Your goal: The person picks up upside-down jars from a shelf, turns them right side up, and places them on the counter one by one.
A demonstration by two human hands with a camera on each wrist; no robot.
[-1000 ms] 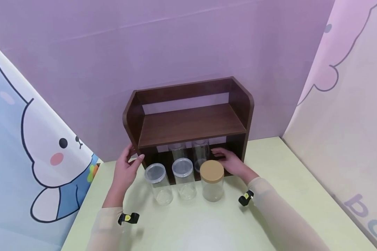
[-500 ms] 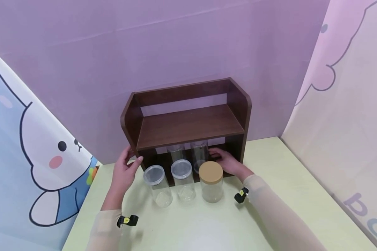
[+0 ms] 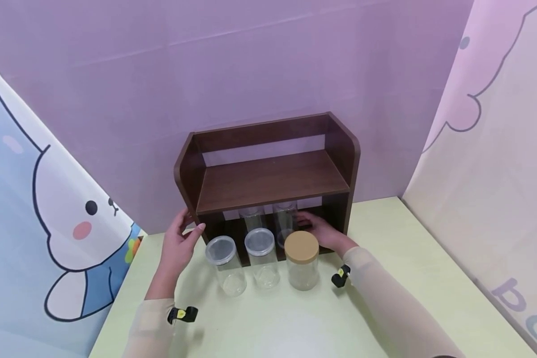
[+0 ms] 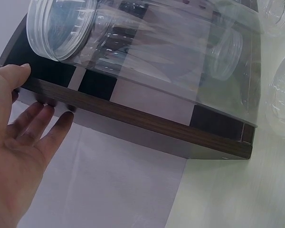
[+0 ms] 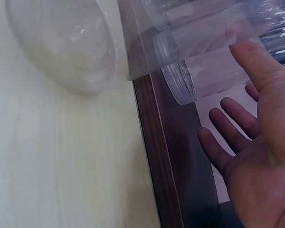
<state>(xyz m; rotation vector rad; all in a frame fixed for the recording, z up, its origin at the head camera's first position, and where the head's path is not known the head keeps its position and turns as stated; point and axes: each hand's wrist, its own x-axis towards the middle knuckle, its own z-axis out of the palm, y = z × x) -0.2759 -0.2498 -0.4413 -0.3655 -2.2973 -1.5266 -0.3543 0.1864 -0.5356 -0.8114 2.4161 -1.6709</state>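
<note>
In the head view, my left hand [image 3: 177, 247] grips the left side panel of a dark brown two-tier wooden shelf [image 3: 273, 180], thumb at the front edge and fingers round the outside. My right hand [image 3: 324, 232] reaches into the lower compartment from the right. Its fingers are spread beside a clear jar [image 3: 285, 222]. In the right wrist view, the thumb [image 5: 254, 54] overlaps that jar's wall; whether it touches cannot be told. Another clear jar [image 3: 252, 217] stands to the left inside, partly hidden by the upper board.
Before the shelf stand two clear jars with greyish lids, a left jar [image 3: 230, 281] and a middle jar [image 3: 266, 272], and a wider jar [image 3: 302, 273] with a tan lid at right. The pale table [image 3: 268, 328] meets a purple backdrop [image 3: 268, 59] behind.
My right hand has shifted slightly left, closer to the right-hand jar inside the shelf. My left hand and the jars have stayed in place; the head view sways a little.
</note>
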